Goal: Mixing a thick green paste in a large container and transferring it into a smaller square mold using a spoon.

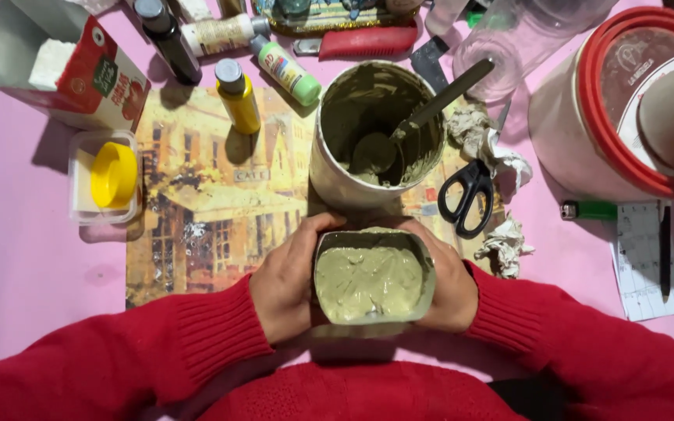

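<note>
Both of my hands clasp a small rounded-rectangular mould (372, 282) filled with greenish-grey paste, held close to my body. My left hand (286, 282) wraps its left side and my right hand (450, 284) wraps its right side. Just beyond it stands a round white tub (374, 134) smeared with the same paste, with a spoon (419, 118) leaning inside it. Red sleeves cover both arms.
A placemat with a painted street scene (208, 195) lies on the pink table. Black scissors (466, 195), crumpled paper (481, 136), paint bottles (237, 95), a yellow lid in a clear tray (112, 175), a cut carton (64, 62) and a large red-rimmed tub (626, 101) surround it.
</note>
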